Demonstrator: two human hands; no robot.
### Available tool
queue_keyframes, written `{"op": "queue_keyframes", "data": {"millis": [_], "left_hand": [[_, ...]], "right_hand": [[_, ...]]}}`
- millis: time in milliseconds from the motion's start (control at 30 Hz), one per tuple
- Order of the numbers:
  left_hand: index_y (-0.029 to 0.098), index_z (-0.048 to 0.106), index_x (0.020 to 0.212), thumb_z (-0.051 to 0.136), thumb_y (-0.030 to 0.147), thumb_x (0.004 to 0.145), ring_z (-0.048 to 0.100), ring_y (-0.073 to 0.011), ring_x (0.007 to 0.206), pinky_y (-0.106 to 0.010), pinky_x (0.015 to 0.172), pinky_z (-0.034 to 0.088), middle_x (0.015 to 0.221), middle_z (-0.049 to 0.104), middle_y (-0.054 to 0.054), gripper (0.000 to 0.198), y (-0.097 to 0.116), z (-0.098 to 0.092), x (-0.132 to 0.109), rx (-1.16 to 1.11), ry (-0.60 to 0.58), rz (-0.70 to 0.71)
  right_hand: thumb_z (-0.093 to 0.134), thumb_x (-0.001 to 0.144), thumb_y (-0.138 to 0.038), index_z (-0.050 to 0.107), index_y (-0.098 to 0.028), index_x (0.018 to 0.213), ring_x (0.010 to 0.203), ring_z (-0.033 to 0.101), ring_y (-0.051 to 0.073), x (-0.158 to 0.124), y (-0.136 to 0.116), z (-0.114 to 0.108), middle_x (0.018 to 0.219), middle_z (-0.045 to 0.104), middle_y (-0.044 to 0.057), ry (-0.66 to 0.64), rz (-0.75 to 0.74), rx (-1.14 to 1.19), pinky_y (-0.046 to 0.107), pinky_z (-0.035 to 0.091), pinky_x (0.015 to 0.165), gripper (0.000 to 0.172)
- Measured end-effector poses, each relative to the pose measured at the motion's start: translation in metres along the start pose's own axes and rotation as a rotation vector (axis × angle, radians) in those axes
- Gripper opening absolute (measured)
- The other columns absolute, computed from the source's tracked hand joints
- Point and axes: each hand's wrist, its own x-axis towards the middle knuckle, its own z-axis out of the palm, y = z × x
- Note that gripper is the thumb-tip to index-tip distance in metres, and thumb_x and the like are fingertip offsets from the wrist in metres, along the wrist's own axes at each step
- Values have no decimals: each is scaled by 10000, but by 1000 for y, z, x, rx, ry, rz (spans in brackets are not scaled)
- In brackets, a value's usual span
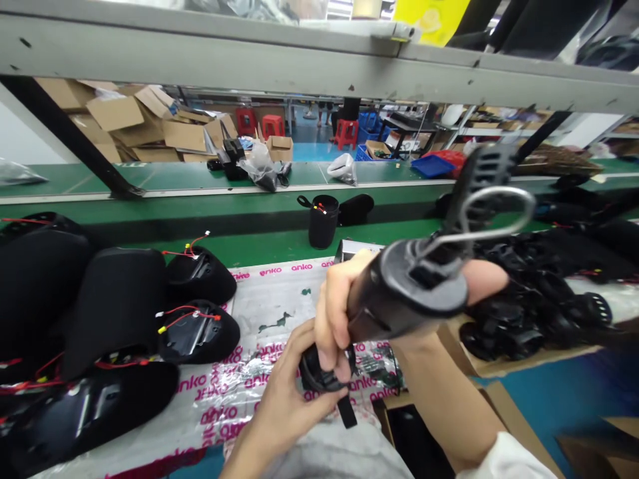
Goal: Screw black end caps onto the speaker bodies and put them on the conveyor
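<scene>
My right hand (339,293) is wrapped round a black electric screwdriver (407,296), its tail end with a wire hanging loop pointing up towards me. My left hand (284,399) grips a round black housing (317,376) with a short black strap hanging from it. The right fingertips reach down over this housing, and the screwdriver's tip is hidden behind them. Beyond my hands an upright black cylinder (323,226) stands on the green bench, with red and yellow wire ends in its open top.
Several black fabric-covered shells (117,306) with red wires lie at left. A carton (529,359) piled with black plastic parts stands at right. Printed plastic sheeting (269,293) covers the bench before me. A grey shelf beam (299,66) crosses overhead.
</scene>
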Motion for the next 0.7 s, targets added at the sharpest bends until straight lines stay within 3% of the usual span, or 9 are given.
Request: {"op": "queue_keyframes", "data": {"millis": [100, 200, 267, 367, 400, 500, 567, 633, 700], "left_hand": [[280, 550, 1585, 921, 261, 823, 717, -355, 1356, -516, 1195, 573, 1465, 724, -109, 848, -5, 4, -2, -35, 32, -65], [248, 563, 1567, 907, 202, 748, 703, -369, 1390, -524, 1221, 551, 1491, 719, -129, 890, -7, 5, 2, -78, 24, -86], [231, 622, 1496, 892, 178, 678, 718, -381, 1372, -524, 1202, 569, 1468, 736, -141, 863, -7, 5, 6, -108, 26, -67], [214, 691, 1380, 850, 173, 604, 774, -383, 1272, -506, 1126, 626, 1359, 792, -139, 793, -12, -1, 15, -108, 102, -21], [208, 707, 1351, 846, 202, 607, 792, -378, 1233, -498, 1098, 643, 1319, 810, -135, 757, -14, -4, 19, -98, 156, -20], [189, 745, 1272, 845, 353, 687, 826, -363, 1120, -484, 1016, 678, 1204, 843, -120, 616, -23, -15, 38, -52, 360, -49], [184, 751, 1236, 832, 414, 755, 830, -352, 1076, -482, 994, 680, 1144, 845, -108, 539, -28, -24, 60, -23, 476, -64], [187, 727, 1262, 827, 418, 808, 817, -341, 1105, -482, 1038, 658, 1160, 831, -102, 519, -32, -33, 89, -4, 574, -55], [197, 671, 1344, 837, 412, 840, 788, -325, 1191, -470, 1116, 616, 1252, 801, -107, 573, -36, -40, 125, 15, 692, -39]], "right_hand": [[478, 879, -998, 663, -154, 796, 483, 670, 161, 3, 19, 11, 665, 735, 79, 38, -115, 62, 267, 617, 517, 868], [354, 916, -1001, 702, -132, 777, 401, 591, 129, 4, 22, 13, 625, 717, 76, 24, -309, -27, 239, 543, 423, 946], [377, 938, -976, 751, -123, 771, 389, 586, 127, -5, 8, 11, 612, 711, 71, 196, -399, -69, 218, 479, 369, 946], [605, 948, -842, 778, -149, 755, 360, 571, 90, -44, -25, -3, 603, 695, 22, 570, -477, -43, 177, 407, 337, 740], [695, 928, -792, 768, -174, 739, 344, 528, 58, -63, -34, -10, 599, 667, -11, 668, -458, -40, 162, 389, 346, 650], [797, 736, -886, 761, -218, 716, 240, 404, 57, -126, -35, -34, 545, 593, -35, 653, -281, -34, 209, 314, 270, 669], [710, 658, -1008, 719, -220, 629, 245, 438, 98, -165, -11, -45, 535, 614, 25, 838, -9, 129, 237, 322, 275, 789], [630, 655, -1072, 694, -190, 582, 215, 385, 85, -195, 23, -49, 472, 584, 41, 931, 107, 171, 209, 267, 266, 887], [638, 811, -974, 740, -153, 690, 300, 487, 57, -218, 59, -48, 556, 686, 78, 1020, 231, 196, 154, 370, 366, 836]]}}
